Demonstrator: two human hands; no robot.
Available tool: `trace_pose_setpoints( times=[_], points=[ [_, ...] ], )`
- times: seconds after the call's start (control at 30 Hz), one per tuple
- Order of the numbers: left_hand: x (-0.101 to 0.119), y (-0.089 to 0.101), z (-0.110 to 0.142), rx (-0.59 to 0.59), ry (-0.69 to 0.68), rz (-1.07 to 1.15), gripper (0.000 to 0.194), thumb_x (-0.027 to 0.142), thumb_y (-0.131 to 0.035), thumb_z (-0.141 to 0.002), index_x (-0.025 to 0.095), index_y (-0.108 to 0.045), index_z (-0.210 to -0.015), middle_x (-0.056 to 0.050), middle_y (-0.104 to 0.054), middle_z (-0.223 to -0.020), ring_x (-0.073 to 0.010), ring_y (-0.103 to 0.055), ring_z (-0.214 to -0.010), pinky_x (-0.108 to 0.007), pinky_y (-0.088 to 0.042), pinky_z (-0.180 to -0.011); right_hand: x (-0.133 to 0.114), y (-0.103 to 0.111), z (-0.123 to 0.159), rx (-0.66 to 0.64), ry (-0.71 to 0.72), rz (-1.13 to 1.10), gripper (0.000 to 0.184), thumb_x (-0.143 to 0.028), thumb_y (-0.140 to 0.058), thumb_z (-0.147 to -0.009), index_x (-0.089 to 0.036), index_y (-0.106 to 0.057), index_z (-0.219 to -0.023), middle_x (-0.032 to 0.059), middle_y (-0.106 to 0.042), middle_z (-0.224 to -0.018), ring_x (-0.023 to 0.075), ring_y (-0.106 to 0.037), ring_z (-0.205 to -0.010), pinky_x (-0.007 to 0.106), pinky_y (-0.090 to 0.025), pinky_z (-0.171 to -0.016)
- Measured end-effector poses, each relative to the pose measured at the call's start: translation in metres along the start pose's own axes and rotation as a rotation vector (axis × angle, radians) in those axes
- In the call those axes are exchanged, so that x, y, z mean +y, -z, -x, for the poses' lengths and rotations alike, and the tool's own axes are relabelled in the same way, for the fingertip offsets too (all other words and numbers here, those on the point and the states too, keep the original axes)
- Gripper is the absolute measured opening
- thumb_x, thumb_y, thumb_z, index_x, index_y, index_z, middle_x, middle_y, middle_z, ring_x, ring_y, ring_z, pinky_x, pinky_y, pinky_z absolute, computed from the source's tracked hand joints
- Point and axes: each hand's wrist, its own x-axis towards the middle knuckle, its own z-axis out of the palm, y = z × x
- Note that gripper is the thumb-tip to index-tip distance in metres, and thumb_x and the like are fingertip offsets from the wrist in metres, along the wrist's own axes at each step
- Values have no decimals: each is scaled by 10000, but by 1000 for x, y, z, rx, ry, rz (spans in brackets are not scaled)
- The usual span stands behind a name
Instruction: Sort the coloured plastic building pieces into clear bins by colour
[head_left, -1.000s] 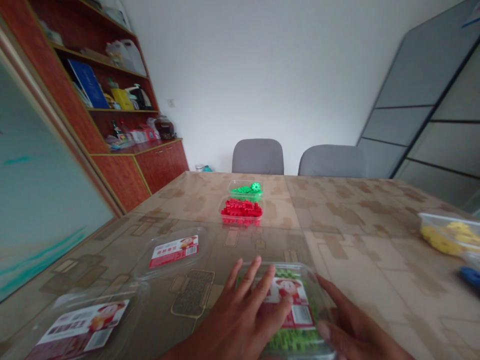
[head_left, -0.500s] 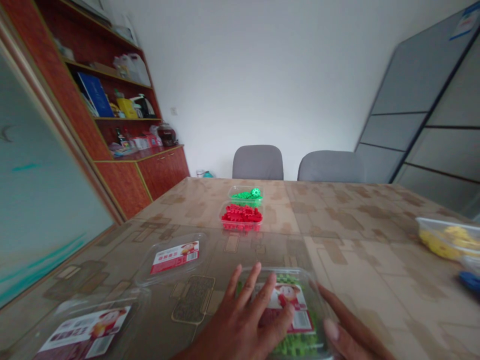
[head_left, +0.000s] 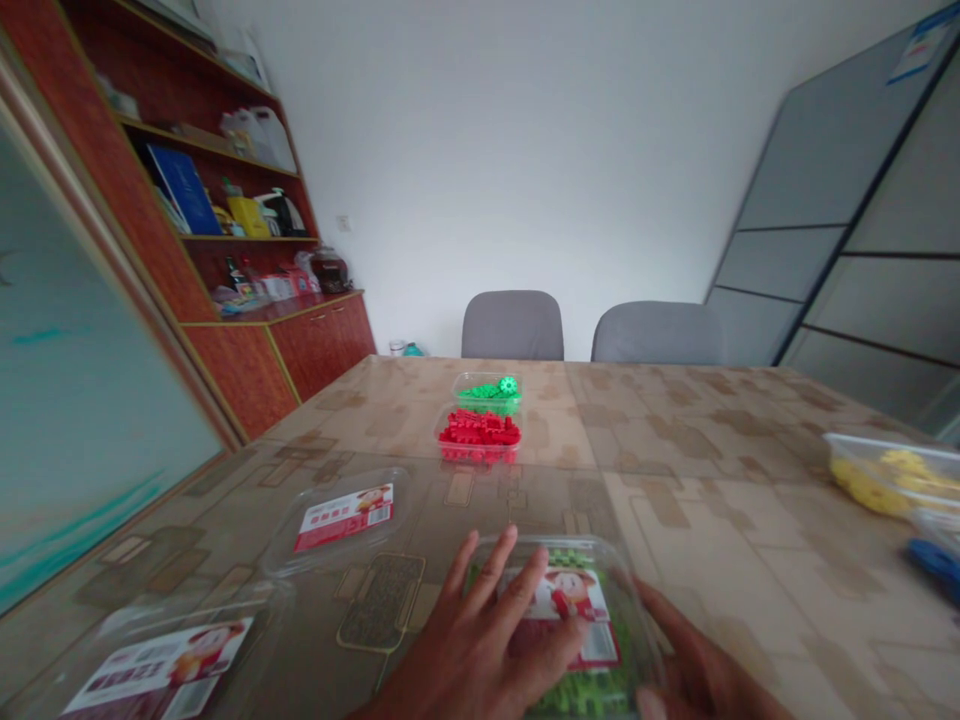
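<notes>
Right hand (head_left: 697, 650): its thumb has slid toward the near end of the lidded container (head_left: 626, 610) since half a second ago; the left hand (head_left: 487, 640) has stayed put.
Hands: apart, on the container; left flat on the lid, fingers spread; right against the right side, its grip unclear.
Green-filled container: at the near edge of view on the patterned surface (head_left: 675, 430), sides running roughly near to far; long axis unclear, the left hand covering much of the left.
Label (head_left: 592, 610): face up, barcode toward the near side, partly covered.
Left: two labelled clear lids, one nearer (head_left: 165, 660), one farther (head_left: 345, 515).
Beyond: red-piece tub (head_left: 480, 455), then green-piece tub (head_left: 487, 404), then two grey chairs (head_left: 512, 325).
Far right: yellow-piece tub (head_left: 870, 487), blue pieces (head_left: 934, 560) nearer.
</notes>
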Motion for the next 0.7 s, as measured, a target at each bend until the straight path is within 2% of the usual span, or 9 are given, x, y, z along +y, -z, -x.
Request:
trace_pose_setpoints(
  times=[0.13, 0.2, 0.27, 0.33, 0.4, 0.47, 0.53, 0.6, 0.7],
  points=[
    [1, -2, 1, -10, -19, -24, 639, 631, -459, -868, 311, -373, -1414, -132, -311, -1514, -450, -238, -1372, -715, -298, -987, 3, 0, -4, -8, 29, -24, 1040, -659, -689, -685, -275, -155, -1490, -57, -562, -535, 150, -616, -541, 226, -476, -556],
    [1, -1, 0, -15, 3, -2, 622, 631, -457, -872, 316, -388, -1404, -118, -311, -1518, -447, -225, -1378, -721, -288, -987, 3, 0, -5, 14, 21, 20, 1046, -682, -676, -676, -256, -175, -1490, -56, -546, -521, 154, -610, -543, 220, -464, -542],
    [-2, 4, -2, -69, 26, 68, 557, 588, -448, -907, 342, -383, -1403, -86, -318, -1522, -415, -245, -1383, -702, -280, -1011, 1, 1, -5, 32, -14, 92, 1110, -741, -659, -628, -226, -191, -1493, -53, -537, -505, 140, -561, -475, 204, -427, -470],
    [-6, 9, -1, -124, 53, 177, 614, 615, -436, -902, 349, -315, -1442, -79, -292, -1536, -390, -265, -1384, -673, -280, -1035, -3, 0, -4, 101, -40, 154, 1130, -775, -634, -612, -200, -216, -1491, -37, -553, -524, 125, -520, -441, 195, -395, -427],
    [-10, 11, 4, -88, 161, 272, 707, 635, -420, -896, 322, -200, -1490, -95, -225, -1560, -381, -240, -1396, -649, -273, -1055, -6, -1, -2, 213, -52, 190, 1067, -787, -570, -663, -177, -259, -1482, -15, -571, -563, 125, -512, -446, 204, -390, -423],
    [-12, 8, 13, 8, 332, 339, 708, 549, -406, -931, 286, -100, -1513, -107, -168, -1574, -355, -214, -1410, -600, -296, -1070, -10, -3, -2, 315, -47, 210, 1016, -797, -500, -709, -160, -296, -1474, -4, -566, -584, 132, -512, -457, 227, -403, -440],
    [-11, 1, 22, 63, 450, 408, 665, 411, -391, -956, 273, -59, -1516, -99, -145, -1579, -313, -221, -1414, -523, -344, -1075, -12, -6, -2, 363, -36, 220, 1016, -810, -478, -709, -159, -312, -1472, -11, -545, -585, 137, -510, -463, 246, -415, -461],
    [-10, -7, 29, 77, 462, 478, 665, 337, -391, -949, 265, -55, -1518, -87, -134, -1582, -291, -230, -1413, -469, -374, -1068, -12, -8, -3, 366, -31, 226, 1013, -815, -483, -700, -173, -326, -1468, -21, -524, -584, 137, -503, -465, 251, -417, -470],
    [-10, -14, 32, 106, 444, 532, 689, 290, -402, -925, 252, -59, -1521, -78, -122, -1583, -298, -210, -1414, -479, -358, -1069, -9, -8, -5, 335, -21, 233, 984, -815, -466, -714, -179, -354, -1456, -23, -512, -582, 130, -488, -460, 244, -414, -466]
  ],
)
